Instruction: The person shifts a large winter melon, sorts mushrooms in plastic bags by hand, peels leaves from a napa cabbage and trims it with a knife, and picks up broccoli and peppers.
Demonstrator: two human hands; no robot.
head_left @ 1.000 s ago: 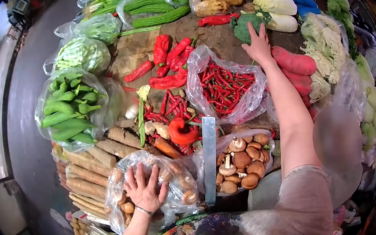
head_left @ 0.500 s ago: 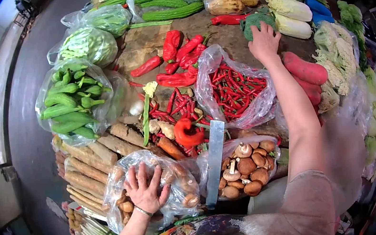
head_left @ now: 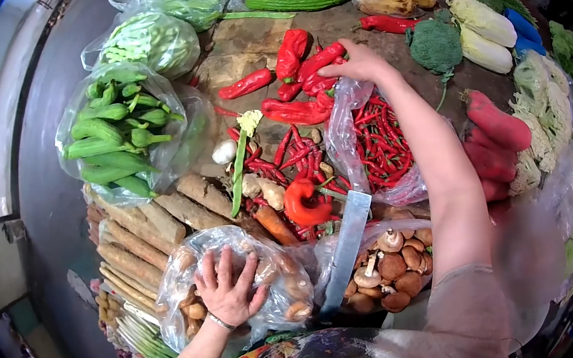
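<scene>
My left hand (head_left: 232, 289) lies with fingers spread on a clear plastic bag (head_left: 279, 253) of brown mushrooms. My right hand (head_left: 362, 66) reaches across to a pile of large red peppers. Its thumb and fingers are apart around the end of one red pepper (head_left: 323, 60); whether they press on it I cannot tell. Below that hand is an open plastic bag (head_left: 342, 131) full of thin red chilies (head_left: 383, 143). Broccoli (head_left: 435, 47) sits to the right of it. More large red peppers (head_left: 247, 83) lie to its left.
A flat metal bar (head_left: 346, 251) stands between the mushroom bag and more mushrooms (head_left: 391, 267). Bagged green gourds (head_left: 103, 128) and long brown roots (head_left: 133, 263) lie at left. Bitter gourds (head_left: 298, 1) are at the back; napa cabbage (head_left: 485, 52), red-skinned roots (head_left: 498, 120) and cauliflower (head_left: 541, 114) at right.
My right hand has left the broccoli and moved left to the large red peppers. My left hand stays on the mushroom bag. The view has shifted, moving the far produce rightward.
</scene>
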